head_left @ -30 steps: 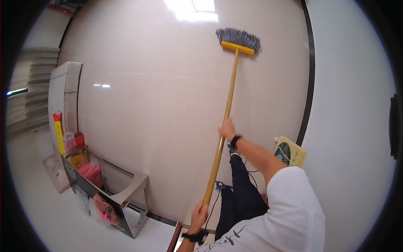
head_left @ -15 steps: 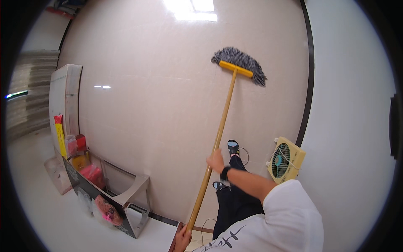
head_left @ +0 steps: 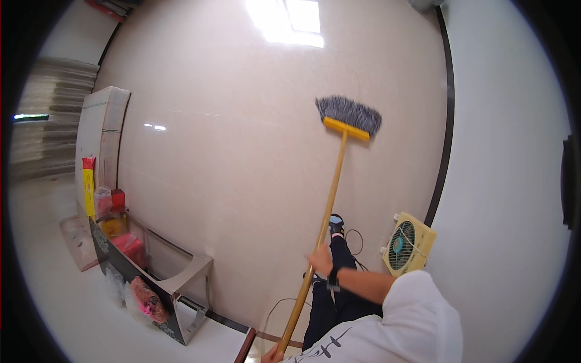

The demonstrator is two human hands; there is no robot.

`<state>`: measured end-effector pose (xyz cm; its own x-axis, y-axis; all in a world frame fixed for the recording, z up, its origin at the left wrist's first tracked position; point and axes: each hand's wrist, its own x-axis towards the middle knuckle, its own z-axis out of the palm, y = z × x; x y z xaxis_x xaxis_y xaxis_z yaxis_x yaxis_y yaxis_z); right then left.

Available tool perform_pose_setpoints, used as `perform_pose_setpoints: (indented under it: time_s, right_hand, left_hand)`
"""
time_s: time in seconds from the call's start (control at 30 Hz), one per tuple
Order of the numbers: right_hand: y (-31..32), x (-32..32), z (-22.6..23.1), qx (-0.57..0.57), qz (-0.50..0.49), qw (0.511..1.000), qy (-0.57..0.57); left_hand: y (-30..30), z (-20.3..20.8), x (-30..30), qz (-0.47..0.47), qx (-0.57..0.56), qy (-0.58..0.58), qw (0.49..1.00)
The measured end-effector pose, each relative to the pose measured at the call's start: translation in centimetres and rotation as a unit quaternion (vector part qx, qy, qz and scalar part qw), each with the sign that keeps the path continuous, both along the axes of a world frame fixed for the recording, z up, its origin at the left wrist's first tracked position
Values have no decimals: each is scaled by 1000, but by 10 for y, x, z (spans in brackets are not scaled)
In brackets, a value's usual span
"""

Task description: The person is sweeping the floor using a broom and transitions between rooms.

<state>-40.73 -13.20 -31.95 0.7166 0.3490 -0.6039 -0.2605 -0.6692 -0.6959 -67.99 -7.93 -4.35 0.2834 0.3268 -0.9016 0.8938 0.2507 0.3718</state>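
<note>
A mop with a long wooden handle (head_left: 330,209) slants across the floor from the lower middle toward the far right. Its shaggy grey mop head (head_left: 348,113), on a yellow bar, lies spread on the pale floor. My right hand (head_left: 321,260), with a dark band at the wrist, is closed around the handle partway down. At the lower edge, my left hand (head_left: 273,354) grips the handle near its end, partly cut off by the picture's rim. My feet stand just beyond my right hand, close to the handle.
A cream box fan (head_left: 407,245) stands by the right wall, with a thin cable (head_left: 357,242) on the floor beside my foot. At left, a low frame (head_left: 181,272) holds bags and boxes, and a mattress-like slab (head_left: 106,139) leans upright behind it. Dark skirting edges the floor.
The mop head has come back toward me and slightly right across the floor. Both hands have drawn nearer my body with the handle, keeping their grip.
</note>
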Motion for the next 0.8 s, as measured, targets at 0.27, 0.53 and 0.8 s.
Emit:
perform_pose_setpoints:
  time_s: [0.27, 0.53, 0.8]
  right_hand:
    - [-16, 4, 16, -4, -23, 1000, -4]
    - [15, 254, -42, 259, -259, 930, -18]
    - [74, 404, -23, 166, -199, 965, 45]
  left_hand:
    - [3, 3, -9, -61, 97, -55, 992]
    - [67, -68, 249, -239, 195, -187, 933]
    - [95, -109, 389, -182, 277, -264, 906]
